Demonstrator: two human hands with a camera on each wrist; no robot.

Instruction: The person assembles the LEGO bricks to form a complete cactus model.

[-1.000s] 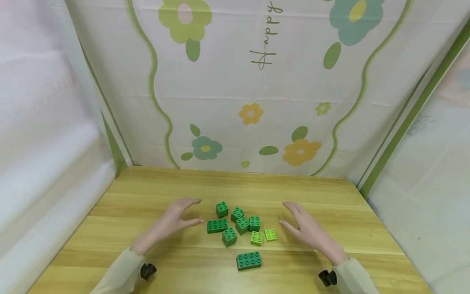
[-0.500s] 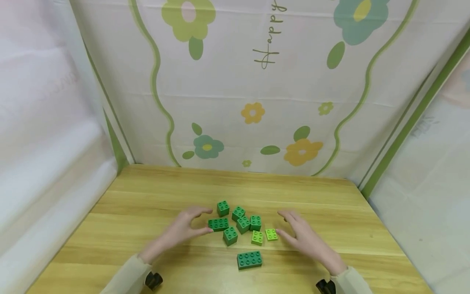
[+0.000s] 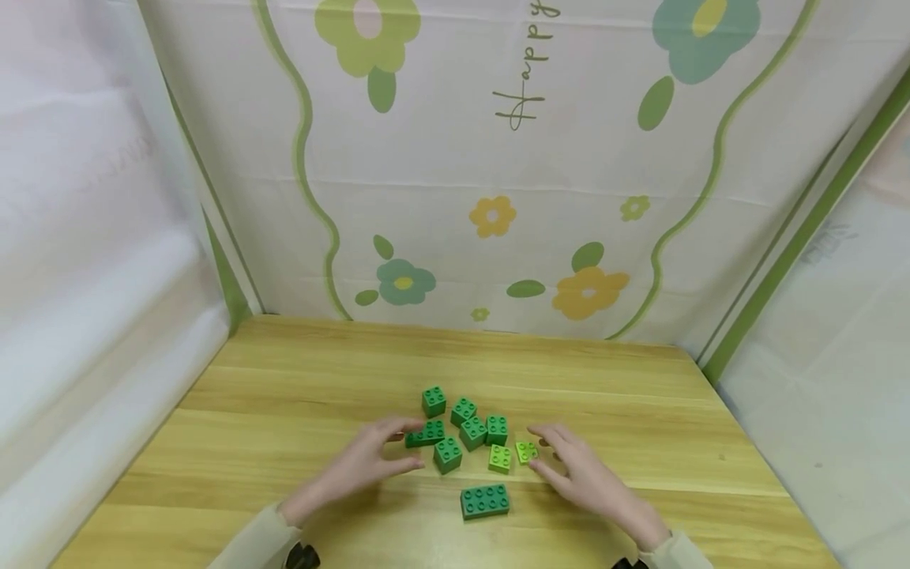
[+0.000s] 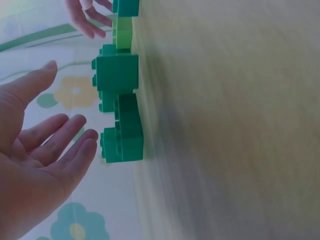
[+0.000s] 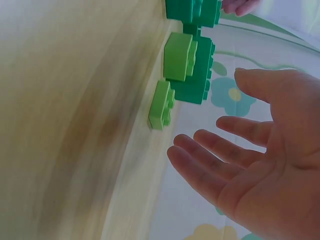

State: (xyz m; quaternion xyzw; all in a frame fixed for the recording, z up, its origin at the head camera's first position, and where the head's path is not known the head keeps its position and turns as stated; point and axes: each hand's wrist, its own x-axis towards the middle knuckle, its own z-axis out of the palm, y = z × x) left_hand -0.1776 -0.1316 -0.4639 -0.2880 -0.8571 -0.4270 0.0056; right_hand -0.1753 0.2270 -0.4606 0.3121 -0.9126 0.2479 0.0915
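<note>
My left hand (image 3: pixel 370 458) hovers by the left end of a long dark green brick (image 3: pixel 433 431), its fingers loosely bent and holding nothing. In the left wrist view a gap shows between the fingertips and that brick. A square green brick (image 3: pixel 447 455) lies just right of the left thumb. On the other side, my right hand (image 3: pixel 586 478) is spread around the thin lime green brick (image 3: pixel 526 452). In the right wrist view its fingers stand apart from this thin brick (image 5: pixel 161 106). A thicker lime brick (image 3: pixel 500 458) lies to its left.
Several square green bricks (image 3: pixel 473 432) cluster between the hands. Nearer the front lies another long green brick (image 3: pixel 485 501). All rest on a wooden table (image 3: pixel 604 387), with a flowered white cloth (image 3: pixel 426 158) hanging behind its far edge.
Both hands have moved inward: the left one rightward to the long green brick, the right one leftward to the thin lime brick. The bricks have stayed in place; the head view has shifted slightly.
</note>
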